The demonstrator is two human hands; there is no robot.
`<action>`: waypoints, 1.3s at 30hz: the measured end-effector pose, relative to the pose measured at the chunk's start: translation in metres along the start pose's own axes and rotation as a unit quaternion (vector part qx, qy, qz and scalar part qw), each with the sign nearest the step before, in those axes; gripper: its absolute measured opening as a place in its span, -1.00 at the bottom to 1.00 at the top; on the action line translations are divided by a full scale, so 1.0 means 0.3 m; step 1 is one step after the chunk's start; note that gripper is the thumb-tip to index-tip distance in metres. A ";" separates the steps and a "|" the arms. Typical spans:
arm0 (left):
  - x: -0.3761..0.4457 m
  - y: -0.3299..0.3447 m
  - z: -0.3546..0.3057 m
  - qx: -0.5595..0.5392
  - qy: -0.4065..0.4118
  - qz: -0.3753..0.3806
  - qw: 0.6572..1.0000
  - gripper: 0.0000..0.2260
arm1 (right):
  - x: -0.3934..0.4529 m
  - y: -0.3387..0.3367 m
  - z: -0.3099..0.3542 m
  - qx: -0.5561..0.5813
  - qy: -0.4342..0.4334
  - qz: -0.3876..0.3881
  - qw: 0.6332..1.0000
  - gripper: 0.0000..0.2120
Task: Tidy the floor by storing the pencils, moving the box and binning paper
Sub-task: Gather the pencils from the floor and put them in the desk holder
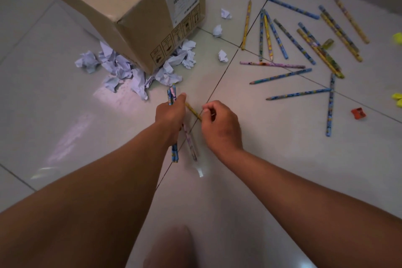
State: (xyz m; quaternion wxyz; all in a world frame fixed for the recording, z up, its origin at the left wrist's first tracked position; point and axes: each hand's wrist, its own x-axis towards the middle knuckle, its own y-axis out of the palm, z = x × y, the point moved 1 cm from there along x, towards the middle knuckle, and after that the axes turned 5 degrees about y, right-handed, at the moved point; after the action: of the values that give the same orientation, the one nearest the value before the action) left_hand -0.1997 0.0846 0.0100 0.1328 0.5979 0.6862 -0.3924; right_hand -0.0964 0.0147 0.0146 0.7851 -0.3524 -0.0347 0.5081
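Just below the brown cardboard box (121, 11) ringed by crumpled white paper balls (121, 67), the left hand (171, 113) grips a bundle of patterned pencils (175, 152), the right hand (219, 124) apparently pinches a yellow pencil (192, 111), and loose pencils (293, 50) lie scattered right of the box.

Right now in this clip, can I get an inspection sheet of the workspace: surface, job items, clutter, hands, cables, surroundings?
Surface: glossy pale tiled floor with dark grout lines.
Job's things: cardboard box standing on the floor; crumpled paper heaped at its near corner; loose pencils scattered to the right.
Clutter: orange sharpener, yellow sharpener, yellow scraps at the right edge.
Hands: left hand holds a bundle of pencils; right hand pinches a yellow pencil beside it.
Cables: nothing seen.
Surroundings: the person's knee at the bottom edge.
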 end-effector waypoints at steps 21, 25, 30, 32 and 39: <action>-0.069 0.237 -0.220 -0.049 0.012 0.090 0.995 -0.28 | 0.076 -0.163 -0.012 0.112 0.043 -0.111 0.986 -0.91; -0.125 0.403 -0.344 -0.092 0.015 0.122 0.988 -0.47 | 0.094 -0.256 -0.021 0.144 0.023 -0.149 0.978 -0.88; -0.227 0.553 -0.423 -0.098 -0.012 0.160 0.982 -0.81 | 0.131 -0.390 -0.049 0.303 0.187 -0.240 0.903 -0.80; -0.261 0.582 -0.425 -0.092 -0.036 0.178 0.979 -0.83 | 0.134 -0.431 -0.044 0.379 0.245 -0.242 0.859 -0.77; -0.382 0.673 -0.423 -0.134 -0.079 0.237 0.959 -0.69 | 0.142 -0.550 -0.040 0.459 0.310 -0.271 0.787 -0.78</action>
State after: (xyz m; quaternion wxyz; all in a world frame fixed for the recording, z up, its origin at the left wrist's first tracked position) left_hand 0.0521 0.0864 0.0913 0.3550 0.6873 0.5583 -0.2999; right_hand 0.0567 0.0045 0.0897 0.9283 -0.0647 0.3541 0.0936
